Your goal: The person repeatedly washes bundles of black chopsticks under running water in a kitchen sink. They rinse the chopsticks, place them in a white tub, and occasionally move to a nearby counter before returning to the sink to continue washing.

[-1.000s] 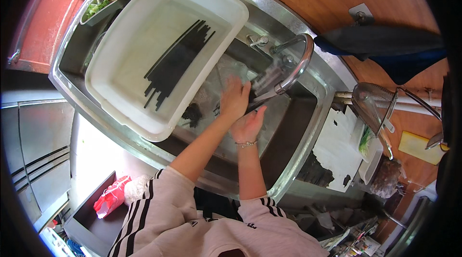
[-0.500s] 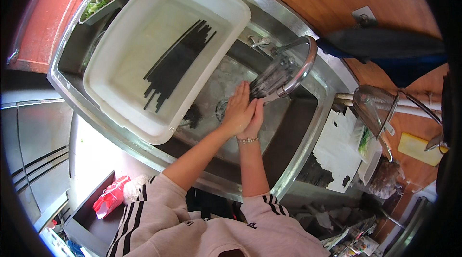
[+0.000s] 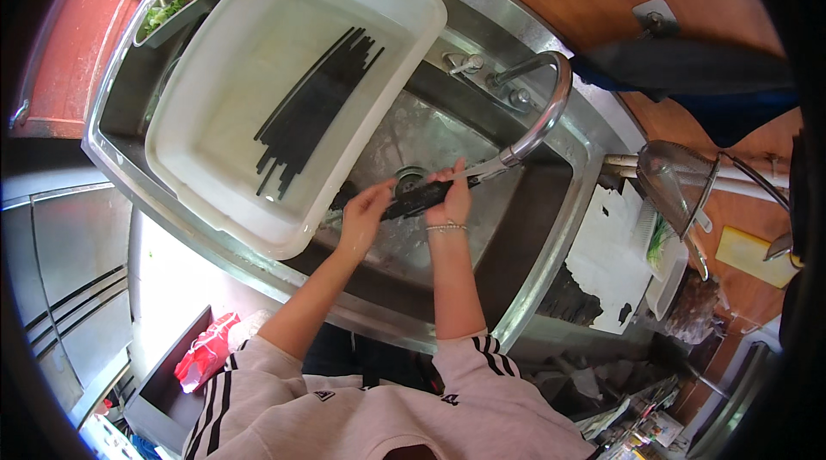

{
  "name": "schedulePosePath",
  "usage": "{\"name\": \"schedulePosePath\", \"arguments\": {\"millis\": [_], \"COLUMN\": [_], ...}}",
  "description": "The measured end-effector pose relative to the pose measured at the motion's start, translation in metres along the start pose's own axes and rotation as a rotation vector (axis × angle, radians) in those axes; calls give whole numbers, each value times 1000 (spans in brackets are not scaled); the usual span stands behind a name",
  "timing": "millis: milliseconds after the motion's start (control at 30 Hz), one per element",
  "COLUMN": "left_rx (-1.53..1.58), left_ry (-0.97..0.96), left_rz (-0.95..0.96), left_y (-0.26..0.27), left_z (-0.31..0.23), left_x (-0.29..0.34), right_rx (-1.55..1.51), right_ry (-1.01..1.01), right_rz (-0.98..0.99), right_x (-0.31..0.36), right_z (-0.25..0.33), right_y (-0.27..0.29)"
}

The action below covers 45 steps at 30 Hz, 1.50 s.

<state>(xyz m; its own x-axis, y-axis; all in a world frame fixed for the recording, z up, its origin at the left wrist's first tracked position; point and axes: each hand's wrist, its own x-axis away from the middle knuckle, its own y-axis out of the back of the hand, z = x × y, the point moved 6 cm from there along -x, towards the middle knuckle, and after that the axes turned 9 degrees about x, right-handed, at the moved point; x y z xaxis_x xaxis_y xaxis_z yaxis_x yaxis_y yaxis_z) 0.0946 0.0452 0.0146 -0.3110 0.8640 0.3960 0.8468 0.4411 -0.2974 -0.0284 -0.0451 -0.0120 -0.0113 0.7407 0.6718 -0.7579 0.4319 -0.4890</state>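
Both my hands hold one bundle of black chopsticks (image 3: 415, 196) level over the steel sink (image 3: 516, 228), under water running from the curved faucet (image 3: 540, 120). My left hand (image 3: 363, 212) grips the bundle's left end. My right hand (image 3: 453, 195), with a bracelet at the wrist, grips its right end close to the spout. A white plastic tub (image 3: 224, 193) fills the left half of the sink and holds water with several more black chopsticks (image 3: 314, 107) lying in it.
A metal strainer (image 3: 680, 180) and a white cutting board (image 3: 611, 258) sit on the counter to the right. A basket with greens (image 3: 168, 8) stands at the far left. A red bag (image 3: 205, 352) lies on the floor.
My hands were pressed together near the spout; now they have spread apart along the chopstick bundle and hold it level under the running water.
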Motion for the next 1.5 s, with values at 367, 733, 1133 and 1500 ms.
{"name": "schedulePosePath", "arguments": {"millis": [367,733,1133,1500], "left_rx": [-778,-1153,-924,584], "left_ry": [-359,-338,-138,121], "left_rz": [319,535,134,64], "left_y": [-37,-91,-39,-4], "left_z": [-19,-22,-14,12], "left_x": [-10,-59,-55,-38], "right_rx": [561,71,217,108], "right_ry": [-490,-736,5,-173], "right_rz": [299,508,371,281], "right_x": [48,50,-12,-11], "right_z": [1,45,23,9], "right_y": [17,28,-48,-50]}}
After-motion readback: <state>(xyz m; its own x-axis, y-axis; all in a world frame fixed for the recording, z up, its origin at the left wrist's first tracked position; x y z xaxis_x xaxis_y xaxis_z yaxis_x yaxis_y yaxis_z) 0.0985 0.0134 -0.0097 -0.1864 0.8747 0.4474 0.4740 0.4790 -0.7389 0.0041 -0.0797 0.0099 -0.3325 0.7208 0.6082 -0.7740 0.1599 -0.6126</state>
